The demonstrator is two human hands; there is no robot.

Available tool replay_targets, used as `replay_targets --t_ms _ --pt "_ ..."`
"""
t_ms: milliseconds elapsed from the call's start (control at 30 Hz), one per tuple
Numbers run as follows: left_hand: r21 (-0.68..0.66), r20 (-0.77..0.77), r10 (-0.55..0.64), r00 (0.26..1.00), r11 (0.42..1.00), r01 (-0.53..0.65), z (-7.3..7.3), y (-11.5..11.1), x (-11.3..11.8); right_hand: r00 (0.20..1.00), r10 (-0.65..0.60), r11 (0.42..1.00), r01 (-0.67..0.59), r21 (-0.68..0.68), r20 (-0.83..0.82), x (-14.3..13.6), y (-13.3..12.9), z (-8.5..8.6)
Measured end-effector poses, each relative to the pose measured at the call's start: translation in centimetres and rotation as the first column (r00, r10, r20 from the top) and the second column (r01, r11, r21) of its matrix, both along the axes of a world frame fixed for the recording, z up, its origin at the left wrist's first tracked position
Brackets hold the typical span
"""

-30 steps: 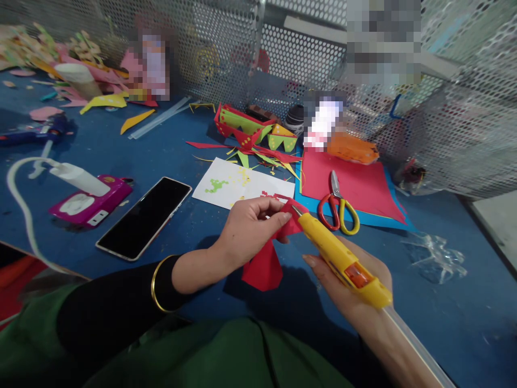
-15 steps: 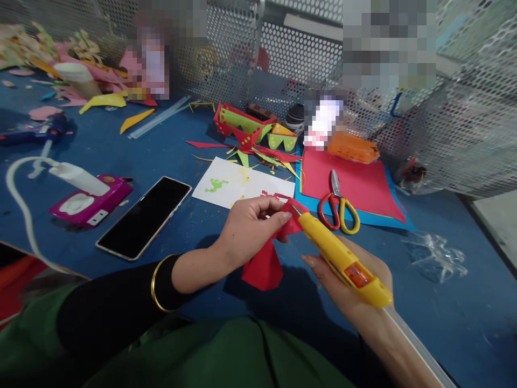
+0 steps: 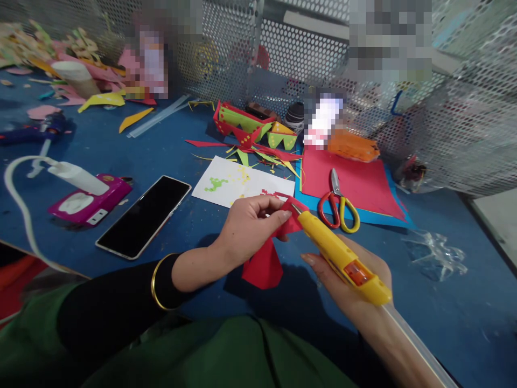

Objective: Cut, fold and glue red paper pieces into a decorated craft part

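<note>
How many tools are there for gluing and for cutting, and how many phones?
Glue guns: 2, the yellow glue gun in the right hand, nozzle at the red paper piece held by the left hand, and the blue glue gun lying far left.
Scissors: 1, red and yellow scissors.
Phones: 1, black phone.
Total: 4.

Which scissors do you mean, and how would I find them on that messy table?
Look at the blue table, right of the black phone, for the big red paper sheet. The scissors lie shut on its near-left corner, just beyond the yellow glue gun tip. They alone have one red handle loop and one yellow.
</note>
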State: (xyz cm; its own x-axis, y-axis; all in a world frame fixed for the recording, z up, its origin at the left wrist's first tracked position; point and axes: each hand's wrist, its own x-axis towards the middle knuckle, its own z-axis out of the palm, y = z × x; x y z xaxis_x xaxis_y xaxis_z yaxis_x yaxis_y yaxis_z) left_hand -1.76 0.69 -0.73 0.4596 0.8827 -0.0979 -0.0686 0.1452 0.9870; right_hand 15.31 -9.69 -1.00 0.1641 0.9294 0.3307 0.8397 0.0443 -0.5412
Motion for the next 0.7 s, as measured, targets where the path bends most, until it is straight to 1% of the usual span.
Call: replay_targets --t_ms 167,333,433,533,700 --pt "0.004 0.008 -0.002 1.0 1.0 0.002 -0.15 0.02 0.0 1.0 -0.022 1.0 0.022 -0.014 0.004 -0.13 -0.06 0.09" --pt "0.004 0.012 -0.004 1.0 1.0 0.004 -0.1 -0.05 -0.02 1.0 -0.006 1.0 0.006 -0.028 -0.016 -0.12 -0.17 0.22" --pt "0.007 0.013 0.008 1.0 1.0 -0.008 0.01 -0.03 -0.05 1.0 0.03 0.999 -0.03 -0.041 -0.002 0.01 -0.18 0.29" --pt "0.011 0.008 0.012 1.0 1.0 -0.012 0.09 0.04 -0.05 0.999 0.041 0.998 -0.04 -0.042 0.02 0.09 -0.15 0.33" --pt "0.009 0.012 0.008 1.0 1.0 -0.008 0.04 0.11 -0.01 1.0 0.005 0.999 -0.004 -0.04 0.029 0.04 -0.17 0.21"
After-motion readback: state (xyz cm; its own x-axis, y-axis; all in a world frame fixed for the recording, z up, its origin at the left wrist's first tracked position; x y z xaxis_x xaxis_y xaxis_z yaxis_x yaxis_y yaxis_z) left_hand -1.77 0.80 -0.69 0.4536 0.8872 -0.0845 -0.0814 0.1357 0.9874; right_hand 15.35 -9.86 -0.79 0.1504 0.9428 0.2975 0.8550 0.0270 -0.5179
